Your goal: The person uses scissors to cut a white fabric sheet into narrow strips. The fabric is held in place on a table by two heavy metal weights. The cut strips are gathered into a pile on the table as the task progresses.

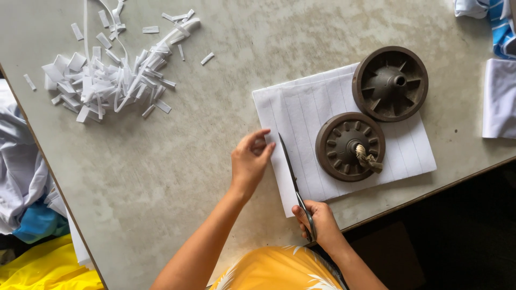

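A white lined sheet (pixel 306 113) lies flat on the grey table (pixel 177 161). Two dark brown ribbed wheels rest on it as weights: one (pixel 391 83) at its far right corner, the other (pixel 349 146), with a knot of rope in its hub, nearer me. My right hand (pixel 317 221) grips a pair of scissors (pixel 293 174) whose blades lie along the sheet's left part, tips pointing away from me. My left hand (pixel 250 160) has its fingers apart, fingertips at the sheet's left edge beside the blades.
A heap of white cut strips (pixel 107 75) lies at the far left of the table. White and blue fabric (pixel 497 64) sits at the right edge. White, blue and yellow cloth (pixel 27 215) hangs below the table's left side. The table's near right edge drops to dark floor.
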